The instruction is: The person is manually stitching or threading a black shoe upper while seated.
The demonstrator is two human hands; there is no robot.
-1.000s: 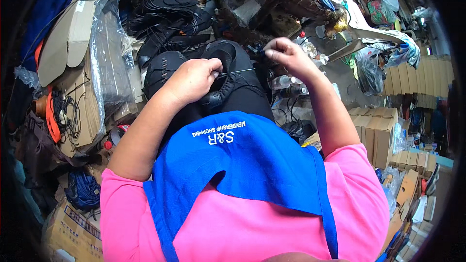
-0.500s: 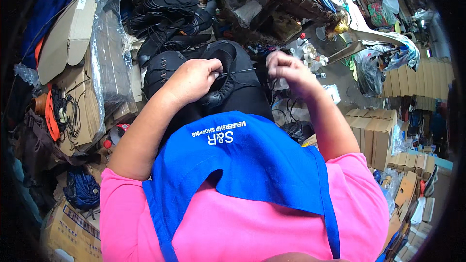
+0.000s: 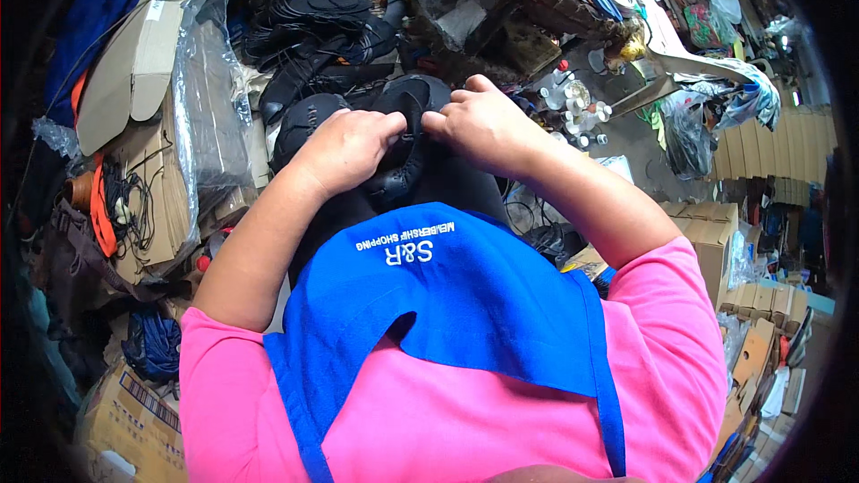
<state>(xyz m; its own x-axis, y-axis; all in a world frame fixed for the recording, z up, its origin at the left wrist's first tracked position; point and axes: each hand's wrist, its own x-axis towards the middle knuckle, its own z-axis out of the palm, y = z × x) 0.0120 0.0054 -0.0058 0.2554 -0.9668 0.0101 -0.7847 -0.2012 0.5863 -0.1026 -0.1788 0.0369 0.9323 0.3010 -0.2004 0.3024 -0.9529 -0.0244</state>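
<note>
On my lap rests a black shoe [image 3: 399,177], its opening toward me and thick stitching along its rim. My left hand [image 3: 352,148] is closed, thumb and fingertips pinching the shoe's edge from the left. From the right, my right hand [image 3: 484,128] meets the same edge, its fingers curled in a pinch. Whatever lies between those right fingertips is too small or hidden to name. My knees, in black, are beneath the shoe; a blue apron [image 3: 447,282] covers my front.
Beyond my knees lies a heap of black shoes and cords [image 3: 313,22]. Small bottles [image 3: 573,103] stand ahead to the right. Cardboard and plastic sheeting [image 3: 208,94] lean at the left; cardboard boxes [image 3: 698,241] are stacked at the right.
My right hand has moved left, from out beside the shoe, where a thin thread stretched toward it, back to the shoe's edge. The left hand keeps its pinch on the shoe.
</note>
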